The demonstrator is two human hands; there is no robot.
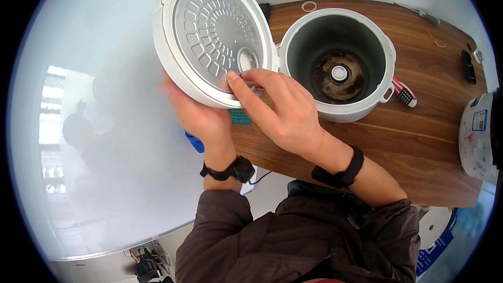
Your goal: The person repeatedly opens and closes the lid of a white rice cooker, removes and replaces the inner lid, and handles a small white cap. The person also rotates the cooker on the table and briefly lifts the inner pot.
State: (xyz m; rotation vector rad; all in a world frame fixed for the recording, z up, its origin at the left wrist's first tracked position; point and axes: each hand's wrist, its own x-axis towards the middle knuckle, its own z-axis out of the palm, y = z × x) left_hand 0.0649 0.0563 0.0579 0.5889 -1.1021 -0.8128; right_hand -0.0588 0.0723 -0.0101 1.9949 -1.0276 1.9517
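Observation:
A white rice cooker (pixel 346 112) stands on the wooden table with its lid (pixel 166 42) raised at the left. The cooker's inside is dark grey, and its stained heating plate (pixel 327 81) has a round white-topped piece in the middle. My left hand (pixel 196 112) supports the lid from behind at its lower edge, its fingers partly hidden. My right hand (pixel 285 107) reaches over the lid's lower rim. Its index fingertip touches the embossed metal inner plate (pixel 228 26) beside the round vent opening (pixel 248 60). The right thumb is hidden.
Behind the cooker lies a pale ring (pixel 309 6). A screwdriver-like tool (pixel 427 17), a black object (pixel 468 66) and a red-and-black handle (pixel 404 93) lie to the right. A white appliance (pixel 477 136) stands at the right edge. A glossy white board (pixel 105 152) fills the left.

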